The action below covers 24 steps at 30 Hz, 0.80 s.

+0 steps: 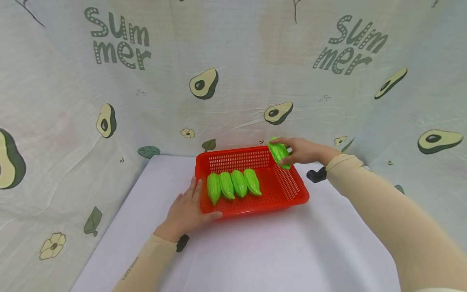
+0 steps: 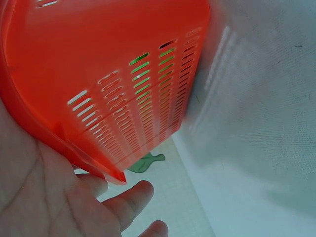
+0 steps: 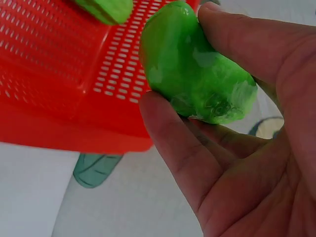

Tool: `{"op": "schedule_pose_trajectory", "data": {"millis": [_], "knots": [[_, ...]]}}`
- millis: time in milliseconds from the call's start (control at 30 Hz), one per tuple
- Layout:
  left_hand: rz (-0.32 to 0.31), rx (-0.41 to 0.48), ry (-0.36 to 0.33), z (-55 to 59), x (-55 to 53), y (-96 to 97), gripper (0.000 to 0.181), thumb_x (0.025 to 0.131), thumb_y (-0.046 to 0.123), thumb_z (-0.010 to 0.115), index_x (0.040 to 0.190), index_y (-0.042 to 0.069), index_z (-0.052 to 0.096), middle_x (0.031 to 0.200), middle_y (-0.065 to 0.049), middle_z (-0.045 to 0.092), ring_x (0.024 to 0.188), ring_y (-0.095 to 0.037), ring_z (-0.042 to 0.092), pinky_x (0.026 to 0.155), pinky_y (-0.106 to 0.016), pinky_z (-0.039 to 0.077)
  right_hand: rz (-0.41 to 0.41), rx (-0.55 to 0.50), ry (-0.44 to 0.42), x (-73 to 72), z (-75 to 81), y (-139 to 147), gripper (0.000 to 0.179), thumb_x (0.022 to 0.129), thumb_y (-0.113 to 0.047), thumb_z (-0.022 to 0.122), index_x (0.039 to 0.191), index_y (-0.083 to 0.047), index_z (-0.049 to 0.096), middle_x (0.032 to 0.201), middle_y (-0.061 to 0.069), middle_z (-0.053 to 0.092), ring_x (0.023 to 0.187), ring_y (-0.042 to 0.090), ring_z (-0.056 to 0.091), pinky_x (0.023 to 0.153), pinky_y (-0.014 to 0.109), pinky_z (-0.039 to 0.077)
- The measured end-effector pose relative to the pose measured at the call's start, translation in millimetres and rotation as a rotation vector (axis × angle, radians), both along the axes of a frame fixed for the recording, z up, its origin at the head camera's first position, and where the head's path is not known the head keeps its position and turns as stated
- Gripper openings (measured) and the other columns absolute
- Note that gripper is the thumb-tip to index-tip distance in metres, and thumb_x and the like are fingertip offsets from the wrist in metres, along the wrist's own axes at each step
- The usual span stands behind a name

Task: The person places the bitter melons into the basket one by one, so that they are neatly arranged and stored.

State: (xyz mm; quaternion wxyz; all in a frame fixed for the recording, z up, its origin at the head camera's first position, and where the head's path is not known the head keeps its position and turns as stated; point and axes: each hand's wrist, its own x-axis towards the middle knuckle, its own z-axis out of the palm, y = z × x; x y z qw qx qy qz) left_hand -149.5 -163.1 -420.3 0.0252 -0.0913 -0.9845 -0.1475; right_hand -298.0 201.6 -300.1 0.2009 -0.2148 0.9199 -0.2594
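Observation:
A bright green, ridged bitter melon (image 3: pixel 192 69) is pinched between the thumb and fingers of my right hand (image 1: pixel 304 151). In the head view it is tilted over the back right corner of a red plastic basket (image 1: pixel 251 210). Several more bitter melons (image 1: pixel 238 183) lie side by side in the basket's left half, stems and tips pointing front to back. At the basket's front left corner rests my left hand (image 1: pixel 186 213), fingers extended along the left rim and thumb at the front rim. The left wrist view shows its palm against the rim (image 2: pixel 29 118).
The basket has slotted walls and stands on a white tabletop (image 1: pixel 251 251) near the back. Behind and at both sides hangs a pale cloth (image 1: pixel 237 48) printed with avocados, leaves and the word "summer". Dark wrist devices (image 1: pixel 316 175) sit at both wrists.

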Motion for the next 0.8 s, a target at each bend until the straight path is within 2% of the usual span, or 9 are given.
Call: {"op": "schedule_pose_trajectory", "data": {"millis": [233, 367, 567, 800], "knots": [[0.000, -0.007, -0.009, 0.6, -0.2, 0.0, 0.122, 0.063, 0.086, 0.043, 0.148, 0.005, 0.011, 0.153, -0.014, 0.006, 0.134, -0.031, 0.022, 0.103, -0.056, 0.022, 0.043, 0.075, 0.082, -10.3, -22.5, -15, 0.073, 0.077, -0.029, 0.076, 0.140, -0.034, 0.038, 0.125, 0.008, 0.046, 0.109, 0.028, 0.043, 0.079, 0.039, 0.050], [0.001, -0.018, -0.006, 0.3, -0.2, -0.6, 0.124, 0.061, 0.089, 0.039, 0.148, 0.005, 0.011, 0.153, -0.014, 0.007, 0.135, -0.031, 0.022, 0.103, -0.056, 0.022, 0.045, 0.087, 0.054, -11.6, -35.1, -20, 0.073, 0.077, -0.028, 0.076, 0.140, -0.034, 0.038, 0.121, 0.007, 0.047, 0.108, 0.027, 0.043, 0.080, 0.038, 0.049], [0.000, -0.006, -0.003, 1.0, 0.3, -0.9, 0.123, 0.061, 0.088, 0.040, 0.147, 0.004, 0.012, 0.152, -0.014, 0.008, 0.134, -0.031, 0.022, 0.102, -0.057, 0.023, 0.003, 0.095, -0.033, -10.5, -51.6, -26, 0.074, 0.076, -0.026, 0.077, 0.139, -0.038, 0.039, 0.125, 0.007, 0.044, 0.113, 0.027, 0.039, 0.078, 0.037, 0.051], [0.000, -0.001, -0.001, -1.3, -0.8, -1.5, 0.126, 0.059, 0.090, 0.036, 0.147, 0.005, 0.012, 0.153, -0.014, 0.008, 0.134, -0.031, 0.023, 0.102, -0.057, 0.023, -0.002, 0.122, -0.069, -11.8, -63.2, -32, 0.075, 0.077, -0.026, 0.076, 0.141, -0.032, 0.037, 0.125, 0.008, 0.044, 0.112, 0.028, 0.039, 0.080, 0.037, 0.050]]}}
